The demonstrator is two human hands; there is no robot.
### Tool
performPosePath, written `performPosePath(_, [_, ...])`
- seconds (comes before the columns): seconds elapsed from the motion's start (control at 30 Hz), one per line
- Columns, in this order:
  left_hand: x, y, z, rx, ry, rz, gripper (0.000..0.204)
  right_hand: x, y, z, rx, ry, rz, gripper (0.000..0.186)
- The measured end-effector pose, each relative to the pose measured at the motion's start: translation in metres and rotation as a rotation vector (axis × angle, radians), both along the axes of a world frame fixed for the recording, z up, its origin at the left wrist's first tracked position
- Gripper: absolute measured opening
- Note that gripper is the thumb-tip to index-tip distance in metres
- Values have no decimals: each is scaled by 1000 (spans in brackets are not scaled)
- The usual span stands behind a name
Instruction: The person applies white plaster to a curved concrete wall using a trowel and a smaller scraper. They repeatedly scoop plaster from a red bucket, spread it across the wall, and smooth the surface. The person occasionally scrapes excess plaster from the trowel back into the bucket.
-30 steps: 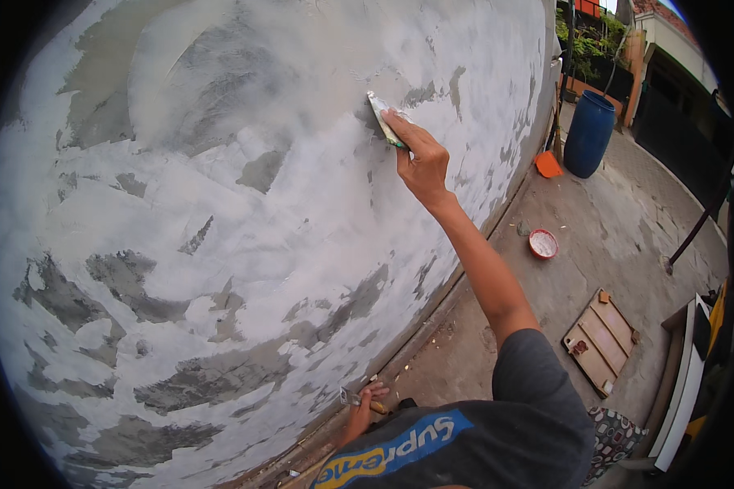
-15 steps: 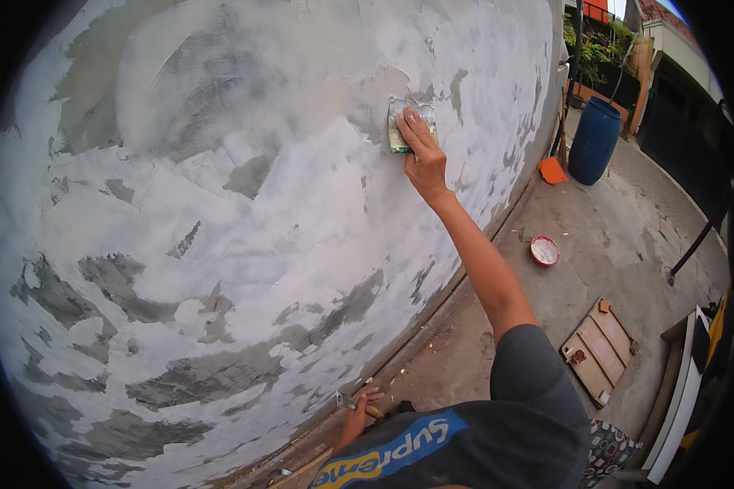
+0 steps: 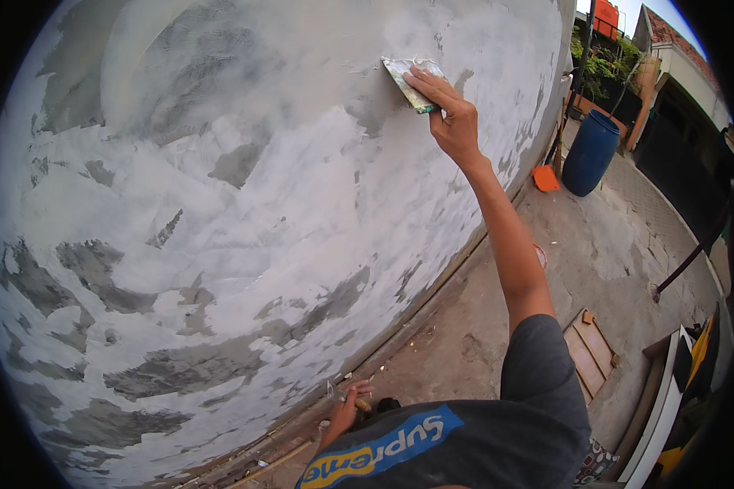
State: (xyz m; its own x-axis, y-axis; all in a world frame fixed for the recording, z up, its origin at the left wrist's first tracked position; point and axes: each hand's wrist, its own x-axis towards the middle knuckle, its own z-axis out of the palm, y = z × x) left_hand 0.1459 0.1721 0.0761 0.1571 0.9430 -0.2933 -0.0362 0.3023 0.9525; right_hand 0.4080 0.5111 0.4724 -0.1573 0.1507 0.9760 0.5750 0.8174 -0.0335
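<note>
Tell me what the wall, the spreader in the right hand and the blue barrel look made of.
Wall: probably cement under matte white filler; rough grey patches show through.
Spreader in the right hand: plastic or metal, unclear; thin and flat, its face smeared.
Blue barrel: likely plastic; smooth, evenly coloured, with a soft sheen.

Wall left of you, floor right.
Spreader between your right hand and wall; scraper in your left hand; dustpan left of barrel; panel on floor.
</note>
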Motion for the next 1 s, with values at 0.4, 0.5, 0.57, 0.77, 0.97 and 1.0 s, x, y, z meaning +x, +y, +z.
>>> performPosePath(0.4, [4,3,-17,-21,42,-36,50,-6,-27,-37,-49,277,55,58])
performPosePath(0.5, [9,3,-11,-17,21,-25,50,-25,-29,-5,-266,280,-112,50])
performPosePath(0.57, [11,3,-12,-8,41,-2,50,-39,-29,2,-330,266,-181,49])
performPosePath(0.77, [17,-4,-16,-44,25,-13,50,-94,-52,-27,-21,207,-144,62])
performPosePath(0.97, [16,1,-22,33,31,-29,51,-82,-74,-38,-53,131,26,51])
performPosePath(1.0, [17,5,-24,19,18,-34,51,-70,-77,-33,-109,194,31,50])
